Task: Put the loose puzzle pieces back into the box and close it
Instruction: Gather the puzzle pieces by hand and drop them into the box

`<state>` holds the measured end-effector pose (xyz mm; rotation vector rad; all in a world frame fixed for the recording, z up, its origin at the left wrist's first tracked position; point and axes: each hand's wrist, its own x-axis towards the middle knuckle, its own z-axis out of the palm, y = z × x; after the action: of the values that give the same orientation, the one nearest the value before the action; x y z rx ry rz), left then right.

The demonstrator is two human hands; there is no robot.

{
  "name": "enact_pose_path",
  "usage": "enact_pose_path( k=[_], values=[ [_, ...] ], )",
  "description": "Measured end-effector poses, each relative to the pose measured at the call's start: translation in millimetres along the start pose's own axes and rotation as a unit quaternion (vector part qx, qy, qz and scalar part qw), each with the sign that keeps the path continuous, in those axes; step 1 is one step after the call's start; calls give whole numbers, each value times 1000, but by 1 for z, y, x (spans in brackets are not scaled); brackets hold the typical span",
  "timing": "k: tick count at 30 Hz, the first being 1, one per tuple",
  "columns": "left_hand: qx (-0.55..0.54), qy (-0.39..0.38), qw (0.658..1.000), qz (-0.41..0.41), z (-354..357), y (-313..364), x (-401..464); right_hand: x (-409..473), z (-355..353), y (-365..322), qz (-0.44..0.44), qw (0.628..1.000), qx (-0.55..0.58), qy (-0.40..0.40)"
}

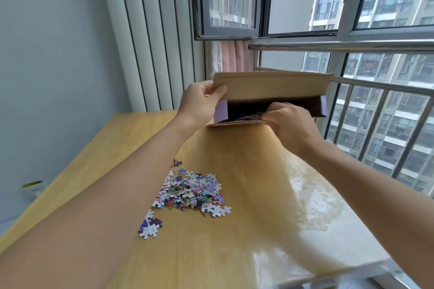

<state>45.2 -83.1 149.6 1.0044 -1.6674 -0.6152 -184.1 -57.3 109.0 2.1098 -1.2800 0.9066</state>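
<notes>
Table: long yellow-brown wooden table (234, 241) with a glossy top, running away from the camera toward the window; its right long edge lies along the railing side, its far end sits under the window.
Window: grey-framed window (305, 35) with a metal rail across it, behind the table's far end; apartment blocks outside.
Box: flat cardboard puzzle box (270, 98), brown outside with purple side walls, standing at the far end of the table toward the right edge. Its hinged lid is lifted, so the mouth faces the camera; dark inside, some pieces seem to lie there already.
Left hand: left hand (199, 101) pinches the lid's left corner, thumb on top, fingers behind. Judged purpose: propping the lid up so the opening stays clear.
Right hand: right hand (288, 119) is at the box mouth over the front lip, fingers curled in toward the opening. Whether it holds pieces I cannot tell; the fingertips are hidden.
Main pile: heap of loose, multicoloured cardboard puzzle pieces (192, 192), mid-table, nearer the left edge than the right, well apart from the box.
Stray cluster: small group of blue and white pieces (150, 225) just nearside of the heap.
Open room: bare tabletop between heap and box, and along the right edge; a hand can pass freely.
Progress, judged: most pieces remain out; closing is some way off.
</notes>
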Motion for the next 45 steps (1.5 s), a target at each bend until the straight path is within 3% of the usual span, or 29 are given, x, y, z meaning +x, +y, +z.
enact_pose_path(
  k=[4,10,15,19,22,25,28,31,35,37,41,43,45],
  values=[
    [-16,13,1000,-4,-2,-12,-4,0,-1,3,18,1000,10,11],
    [-8,-46,998,-45,10,-36,-14,-16,14,6,57,986,-64,-143],
    [2,-52,997,-59,22,-48,-24,-24,17,-11,49,968,0,-244],
    [7,-41,998,-56,28,-50,-28,-12,24,-20,100,915,41,-389],
    [1,-48,997,-57,25,-46,-28,-1,28,-16,151,881,102,-438],
    [0,-84,994,-71,19,-47,-28,-1,27,-22,171,876,118,-435],
    [25,-141,986,-87,17,-58,-33,-12,22,-46,89,903,55,-418],
    [31,-169,979,-112,20,-71,-43,-18,5,-82,52,934,10,-352],
    [84,-211,966,-121,25,-78,-56,-19,-4,-120,50,967,108,-226],
    [101,-236,962,-98,16,-74,-59,-18,1,-131,62,949,165,-262],
    [204,-194,953,-107,-38,-83,-65,-28,21,-135,47,878,150,-453],
    [300,-173,926,-152,-73,-96,-82,-40,39,-138,103,833,175,-515],
    [419,-169,865,-219,-99,-110,-109,-52,57,-147,145,826,205,-504]
  ],
)
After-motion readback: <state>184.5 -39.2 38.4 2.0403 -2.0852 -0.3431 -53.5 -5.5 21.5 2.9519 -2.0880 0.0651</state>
